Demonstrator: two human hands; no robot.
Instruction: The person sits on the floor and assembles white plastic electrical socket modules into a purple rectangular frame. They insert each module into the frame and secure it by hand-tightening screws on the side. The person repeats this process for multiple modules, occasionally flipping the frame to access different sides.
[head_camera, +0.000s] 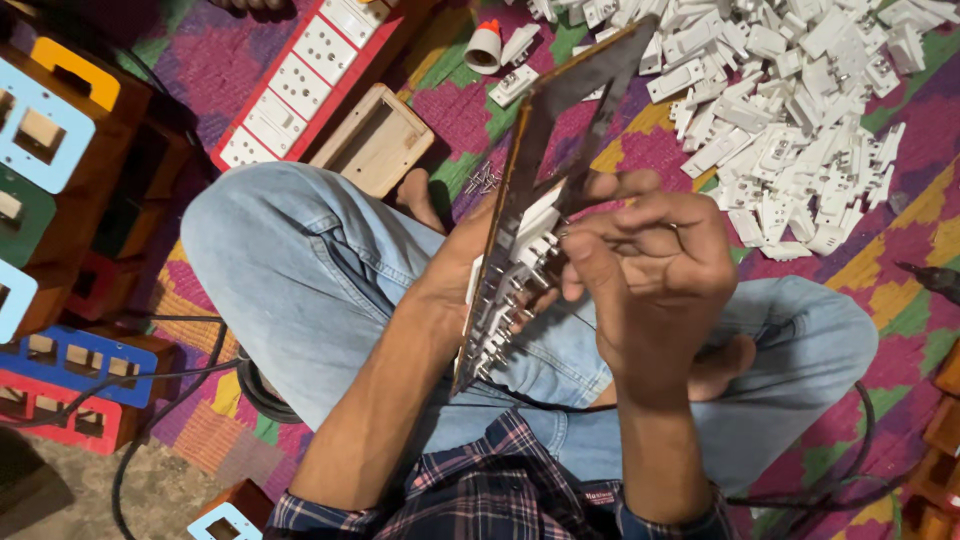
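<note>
Item: dark switchboard panel, long and narrow, held edge-on and tilted above the lap of a seated person in blue jeans. Fitted with white switch modules whose metal terminals face the camera.

Left hand: wrapped around the panel's far side from below, mostly hidden behind it, gripping it.

Right hand: fingers curled closed, fingertips pinched at the modules near the panel's middle; what they pinch is too small to tell.

Surroundings: patterned multicolour mat on the floor. Heap of loose white plastic switch parts beyond the right knee. Red-framed board with white sockets beyond the left knee, a bare wooden box just beside it. Stacked coloured wooden switch boxes at far left. Black cable trailing across the mat.
</note>
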